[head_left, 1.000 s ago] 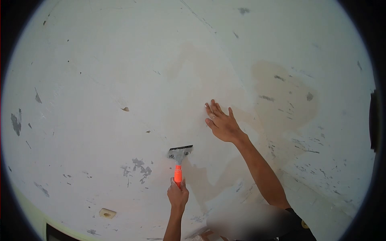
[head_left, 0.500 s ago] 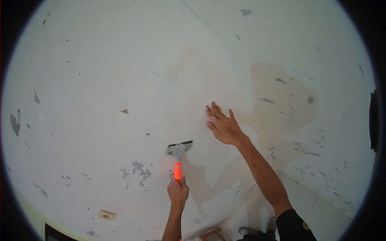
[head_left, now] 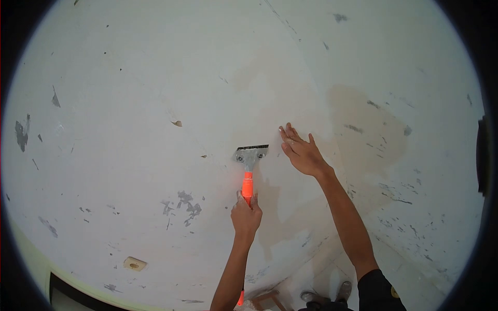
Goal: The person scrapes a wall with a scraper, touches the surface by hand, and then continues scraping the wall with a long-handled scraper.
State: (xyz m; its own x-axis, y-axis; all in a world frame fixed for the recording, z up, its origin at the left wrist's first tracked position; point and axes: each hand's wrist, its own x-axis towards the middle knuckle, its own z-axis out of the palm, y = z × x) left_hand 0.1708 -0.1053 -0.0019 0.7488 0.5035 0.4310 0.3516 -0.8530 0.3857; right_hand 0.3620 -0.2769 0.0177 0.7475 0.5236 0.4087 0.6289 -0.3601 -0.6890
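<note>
My left hand [head_left: 246, 216] is wrapped round the orange handle of a scraper [head_left: 248, 171], which points up with its wide grey head and dark blade edge against the white wall [head_left: 145, 171]. To the right, my right hand [head_left: 305, 153] lies spread on the wall, fingers pointing up and left, with white dust on them. The scraper's blade is a little left of those fingertips. Around the hands the wall has small dark chips and a torn flake [head_left: 177, 123] to the upper left.
An outlet [head_left: 135, 264] is set low on the wall at left. Peeled grey patches [head_left: 187, 206] lie left of the scraper. A second wall with scuffs [head_left: 404, 199] meets this one at right. Below are a wooden stool [head_left: 267, 300] and shoes [head_left: 344, 291] on the floor.
My left hand has moved the scraper up the wall, and its blade now sits more level. My right hand stays spread on the wall. The view has shifted slightly.
</note>
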